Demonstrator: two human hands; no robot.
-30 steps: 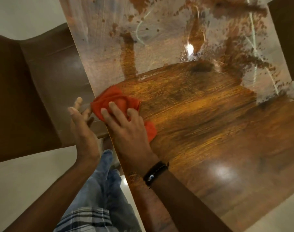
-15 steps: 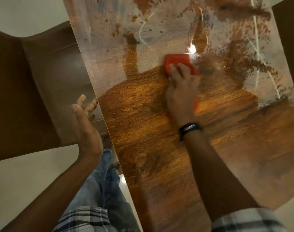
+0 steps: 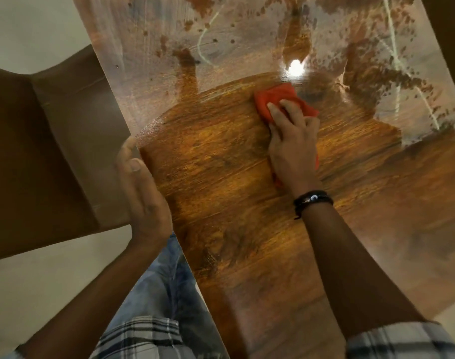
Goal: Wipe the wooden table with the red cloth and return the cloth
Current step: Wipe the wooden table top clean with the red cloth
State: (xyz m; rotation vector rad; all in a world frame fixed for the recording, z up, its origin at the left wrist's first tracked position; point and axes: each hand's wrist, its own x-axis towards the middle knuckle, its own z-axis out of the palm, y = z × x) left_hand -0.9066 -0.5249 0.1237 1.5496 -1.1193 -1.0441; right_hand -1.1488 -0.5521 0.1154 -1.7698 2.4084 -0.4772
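On the wooden table (image 3: pixel 221 203), right hand (image 3: pixel 293 146) presses the red cloth (image 3: pixel 275 95) flat-fingered; left hand (image 3: pixel 143 195) rests loose against its edge.

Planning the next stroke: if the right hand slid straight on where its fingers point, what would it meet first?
Nothing solid that shows: the right hand and red cloth would run onto the hazy, smeared stretch of the wooden table.

right hand (image 3: pixel 293 149) flat, palm down; left hand (image 3: pixel 143 195) open, upright
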